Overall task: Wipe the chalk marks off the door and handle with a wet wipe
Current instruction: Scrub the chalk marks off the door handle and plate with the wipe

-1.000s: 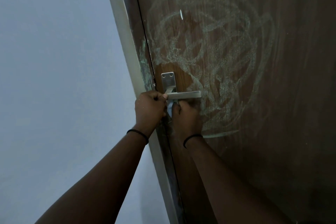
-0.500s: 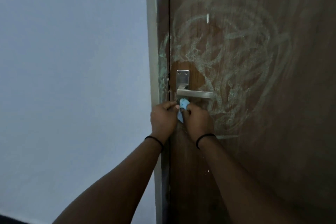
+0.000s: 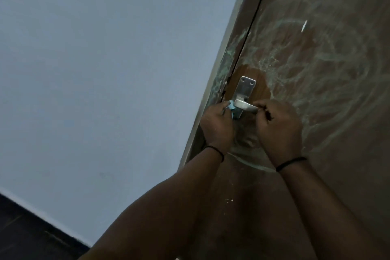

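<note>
Your left hand point(image 3: 217, 124) is curled around a bunched pale-blue wet wipe point(image 3: 295, 110), pinching it at the fingertips so that only a small tuft shows past your knuckles. That tuft sits against the lower left side of the metal handle point(image 3: 245, 106), right where the lever meets the backplate point(image 3: 244, 93), and it touches the plate's edge. Your right hand point(image 3: 278, 129) is on the other side, fingers curled over the free end of the lever and gripping it, so the lever spans the gap between your two hands with the wipe at its root end. The handle is fixed close to the left edge of the brown wooden door point(image 3: 337, 154), beside the door frame point(image 3: 213, 95). Pale greenish chalk marks point(image 3: 312, 65) swirl across the door above and to the right of your right hand, and more chalk smears the frame just above your left hand. A patch of bare, darker wood surrounds the top of the backplate. A thin dark band point(image 3: 291, 163) circles each wrist. To the left of the frame stands a plain grey-blue wall point(image 3: 105, 69), with dark floor point(image 3: 25, 234) at the lower left corner.
</note>
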A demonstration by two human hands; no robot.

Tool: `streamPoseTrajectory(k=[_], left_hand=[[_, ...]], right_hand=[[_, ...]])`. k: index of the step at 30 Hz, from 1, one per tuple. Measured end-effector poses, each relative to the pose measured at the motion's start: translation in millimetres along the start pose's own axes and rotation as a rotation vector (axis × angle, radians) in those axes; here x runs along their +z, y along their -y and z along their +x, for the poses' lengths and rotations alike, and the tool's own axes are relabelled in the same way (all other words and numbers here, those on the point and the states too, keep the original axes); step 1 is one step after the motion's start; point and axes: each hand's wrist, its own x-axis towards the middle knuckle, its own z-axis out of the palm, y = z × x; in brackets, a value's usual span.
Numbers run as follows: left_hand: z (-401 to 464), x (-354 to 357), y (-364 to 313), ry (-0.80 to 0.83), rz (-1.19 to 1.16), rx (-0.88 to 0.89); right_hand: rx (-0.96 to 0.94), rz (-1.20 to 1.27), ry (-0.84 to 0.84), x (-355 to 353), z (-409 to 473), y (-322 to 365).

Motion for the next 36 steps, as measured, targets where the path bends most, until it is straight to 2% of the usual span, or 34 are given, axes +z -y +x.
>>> streamPoseTrajectory(k=[2,7,11,17,21,23,27,29,33,36], left_hand=[[8.8,7.5,-0.2,-0.033,0.099,0.156],[10.9,13.6,18.8,0.007,0.308,0.350],[-4.5,10.0,32.1,0.089,0.375,0.306],[8.7,10.1,12.7,0.002,0.192,0.154],[43.6,14.5,-21.8,0.002,0.131,0.280],[62.4,17.9,-39.8,0.057,0.105,0.342],[83.4,27.0,-59.4,0.110,0.285,0.513],[78.7,24.7,-49.8,0.075,0.261,0.483],[48.5,8.6,-7.5,0.072,0.162,0.309],[19.1,2.4,20.2,0.057,0.238,0.152]], right_hand=[[0.041,0.002,0.026,-6.1,8.0,-6.1],[0.058,-0.007,0.110,-1.6,5.9,-15.6],[-0.042,-0.096,0.135,6.7,7.5,-14.8],[0.105,-0.019,0.148,10.3,18.1,-21.2],[0.161,0.041,0.138,13.2,18.7,-23.0],[0.188,0.056,0.144,13.6,19.1,-24.1],[0.180,0.052,0.156,13.3,18.3,-25.4],[0.182,0.061,0.155,12.7,17.6,-24.8],[0.180,0.052,0.131,12.6,14.7,-22.0],[0.184,0.036,0.128,14.8,13.9,-19.9]])
